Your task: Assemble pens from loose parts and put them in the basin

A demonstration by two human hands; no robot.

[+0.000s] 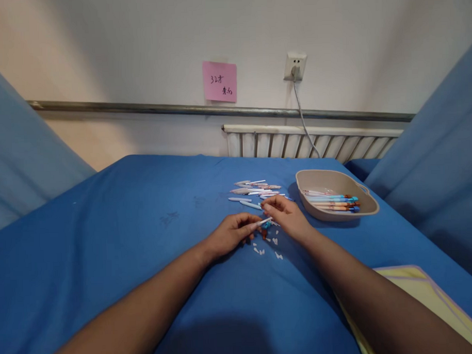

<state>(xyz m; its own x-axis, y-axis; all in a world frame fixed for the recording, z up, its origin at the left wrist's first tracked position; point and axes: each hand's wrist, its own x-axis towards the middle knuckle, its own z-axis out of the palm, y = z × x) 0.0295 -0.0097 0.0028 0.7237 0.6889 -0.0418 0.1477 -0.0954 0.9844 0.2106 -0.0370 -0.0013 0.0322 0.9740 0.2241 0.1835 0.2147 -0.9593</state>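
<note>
Centre: the left hand (234, 232) pinches a white tube (265, 221); the right hand (287, 216) curls beside it, its grip unclear. Finished-looking pens (332, 199) fill part of a tray (317, 178), right; loose barrels (240, 199) and white bits (278, 255) remain, centre.

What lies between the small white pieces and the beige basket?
In the head view, the right hand and right forearm come between the small white pieces and the beige basket, with blue cloth beneath.
</note>
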